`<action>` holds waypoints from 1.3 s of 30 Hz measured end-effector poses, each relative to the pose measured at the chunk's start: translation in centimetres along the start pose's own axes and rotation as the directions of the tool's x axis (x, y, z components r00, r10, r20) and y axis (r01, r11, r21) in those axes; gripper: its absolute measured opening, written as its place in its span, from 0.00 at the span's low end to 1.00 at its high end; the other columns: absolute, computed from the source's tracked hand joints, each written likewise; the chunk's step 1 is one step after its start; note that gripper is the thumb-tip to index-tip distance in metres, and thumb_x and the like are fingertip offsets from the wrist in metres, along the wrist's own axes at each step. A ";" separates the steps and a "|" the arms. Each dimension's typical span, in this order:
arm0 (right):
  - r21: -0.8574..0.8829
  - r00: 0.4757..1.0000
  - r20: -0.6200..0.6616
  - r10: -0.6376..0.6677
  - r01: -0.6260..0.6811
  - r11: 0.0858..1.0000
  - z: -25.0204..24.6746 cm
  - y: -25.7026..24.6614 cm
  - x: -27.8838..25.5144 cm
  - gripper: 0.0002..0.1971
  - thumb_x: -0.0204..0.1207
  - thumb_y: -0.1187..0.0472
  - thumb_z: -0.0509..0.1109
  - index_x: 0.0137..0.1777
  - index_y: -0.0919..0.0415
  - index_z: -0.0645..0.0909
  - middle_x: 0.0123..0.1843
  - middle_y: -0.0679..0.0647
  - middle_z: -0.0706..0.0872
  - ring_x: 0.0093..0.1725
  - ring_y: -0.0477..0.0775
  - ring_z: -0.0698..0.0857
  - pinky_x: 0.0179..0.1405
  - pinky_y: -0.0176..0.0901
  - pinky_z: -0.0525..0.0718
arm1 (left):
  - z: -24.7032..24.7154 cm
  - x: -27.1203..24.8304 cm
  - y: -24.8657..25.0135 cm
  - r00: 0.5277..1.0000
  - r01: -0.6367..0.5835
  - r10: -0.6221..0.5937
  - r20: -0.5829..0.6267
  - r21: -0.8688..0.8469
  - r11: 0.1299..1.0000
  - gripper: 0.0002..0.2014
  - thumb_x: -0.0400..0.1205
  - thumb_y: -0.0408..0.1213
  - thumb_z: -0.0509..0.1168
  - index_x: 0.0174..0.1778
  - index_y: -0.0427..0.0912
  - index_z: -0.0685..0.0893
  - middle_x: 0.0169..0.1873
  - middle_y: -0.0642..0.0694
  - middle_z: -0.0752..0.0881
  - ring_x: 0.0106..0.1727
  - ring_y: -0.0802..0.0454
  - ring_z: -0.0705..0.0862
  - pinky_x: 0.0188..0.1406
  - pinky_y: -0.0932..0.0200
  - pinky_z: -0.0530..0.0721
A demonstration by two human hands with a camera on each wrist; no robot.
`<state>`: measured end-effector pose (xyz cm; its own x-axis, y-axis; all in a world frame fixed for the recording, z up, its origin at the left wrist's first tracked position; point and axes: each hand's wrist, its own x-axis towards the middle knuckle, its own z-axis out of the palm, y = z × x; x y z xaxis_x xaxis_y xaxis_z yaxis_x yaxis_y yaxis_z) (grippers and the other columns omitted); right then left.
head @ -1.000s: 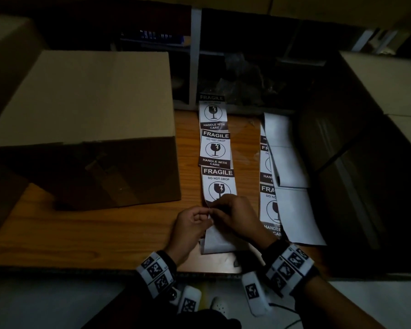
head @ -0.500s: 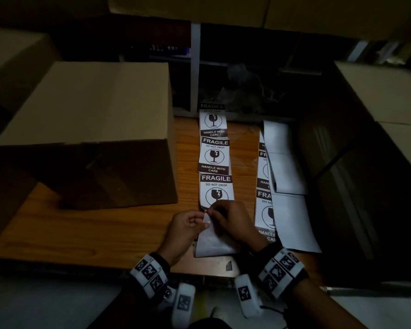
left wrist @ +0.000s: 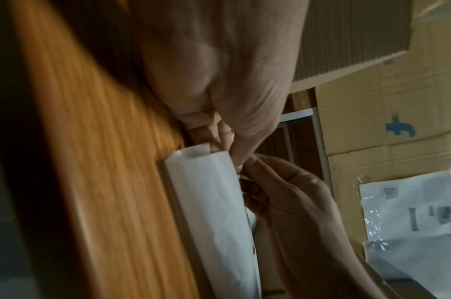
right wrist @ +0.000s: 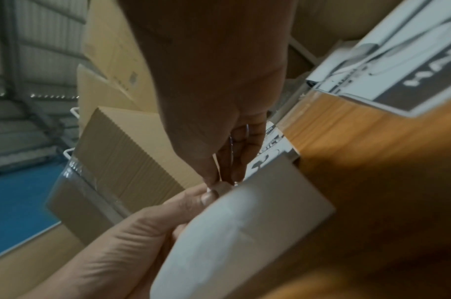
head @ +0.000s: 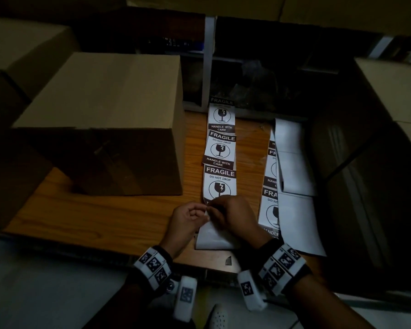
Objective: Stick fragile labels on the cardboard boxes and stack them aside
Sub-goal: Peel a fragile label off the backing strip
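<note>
Where the strip of fragile labels (head: pixel 220 160) runs down the middle of the head view, both hands meet at its lower end, near the front edge of the wooden table (head: pixel 100 217). The left hand (head: pixel 188 218) has its fingers curled, and thumb and fingertips pinch the corner of the white backing paper (head: pixel 212 236), which lies bare below the hands. The right hand (head: pixel 234 213) sits just right of it, fingers drawn together in a narrow pinch at the bottom edge of the nearest label (head: pixel 220 184); in the right wrist view its fingertips (right wrist: pixel 228 176) touch the left thumb (right wrist: pixel 206 197) over the paper's corner. Whether the label has lifted from the backing cannot be told.

A plain cardboard box (head: pixel 105 119) stands on the table in the centre left of the head view, just beside the strip and apart from the hands. A second strip of labels (head: pixel 269 186) lies to the right of the first, partly covered by blank white backing sheets (head: pixel 294 210). More cardboard boxes (head: pixel 394 91) sit at the far right edge, and another (head: pixel 22 46) in the upper left corner. The scene is dim.
</note>
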<state>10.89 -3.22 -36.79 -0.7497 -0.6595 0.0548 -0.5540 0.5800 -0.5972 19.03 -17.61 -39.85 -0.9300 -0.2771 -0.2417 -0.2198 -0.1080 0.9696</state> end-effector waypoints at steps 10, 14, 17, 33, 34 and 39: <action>-0.099 0.998 0.056 -0.014 0.019 0.995 -0.2 -0.5 0.2 0.15 0.75 0.52 0.57 0.42 0.59 0.83 0.40 0.59 0.87 0.40 0.63 0.84 0.35 0.51 0.80 | -0.9 0.8 -0.5 0.993 0.002 -0.004 0.115 0.020 1.000 0.12 0.76 0.24 0.73 0.51 0.41 0.87 0.41 0.41 0.88 0.43 0.51 0.86 0.39 0.63 0.83; 0.030 0.994 0.018 0.109 -0.110 0.994 0.5 0.0 0.3 0.10 0.83 0.59 0.64 0.46 0.63 0.85 0.42 0.59 0.88 0.41 0.58 0.85 0.40 0.49 0.79 | -1.3 0.8 -0.5 0.985 0.023 -0.018 0.169 -0.023 0.999 0.13 0.76 0.23 0.73 0.52 0.45 0.88 0.38 0.44 0.87 0.40 0.53 0.87 0.37 0.63 0.84; 0.138 0.975 -0.045 0.216 -0.208 0.968 0.4 0.8 0.1 0.08 0.83 0.60 0.67 0.46 0.62 0.86 0.42 0.54 0.90 0.42 0.52 0.87 0.44 0.49 0.82 | -1.4 0.5 -0.1 0.978 0.052 -0.040 0.206 -0.051 0.997 0.16 0.77 0.23 0.71 0.57 0.44 0.86 0.36 0.48 0.87 0.38 0.56 0.88 0.35 0.65 0.84; 0.085 0.996 -0.070 0.056 -0.050 0.995 0.4 -0.2 -0.8 0.09 0.77 0.54 0.69 0.47 0.55 0.90 0.42 0.50 0.92 0.39 0.47 0.88 0.42 0.48 0.85 | -1.3 0.3 0.7 0.980 -0.011 0.017 0.197 -0.032 0.999 0.11 0.77 0.21 0.70 0.48 0.41 0.87 0.31 0.53 0.86 0.34 0.61 0.85 0.32 0.66 0.82; 0.062 0.996 -0.065 0.052 -0.048 0.997 0.4 -0.2 -0.8 0.09 0.77 0.54 0.68 0.46 0.55 0.90 0.41 0.50 0.92 0.39 0.48 0.88 0.41 0.48 0.85 | -1.3 0.3 0.7 0.979 -0.012 0.018 0.202 -0.029 1.000 0.11 0.77 0.21 0.70 0.48 0.42 0.87 0.32 0.53 0.86 0.34 0.61 0.85 0.32 0.66 0.82; -0.001 0.999 -0.030 0.031 -0.031 1.000 0.7 -0.4 -0.7 0.10 0.80 0.55 0.64 0.44 0.57 0.84 0.39 0.53 0.88 0.38 0.54 0.85 0.37 0.48 0.80 | -1.4 0.4 0.5 0.980 -0.020 0.019 0.198 0.000 1.000 0.12 0.76 0.22 0.72 0.49 0.44 0.88 0.38 0.45 0.87 0.37 0.60 0.85 0.38 0.64 0.85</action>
<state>11.85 -3.32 -37.18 -0.7769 -0.6267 0.0603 -0.5310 0.6008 -0.5976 18.92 -19.15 -39.50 -0.9739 -0.0850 -0.2104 -0.2015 -0.1026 0.9741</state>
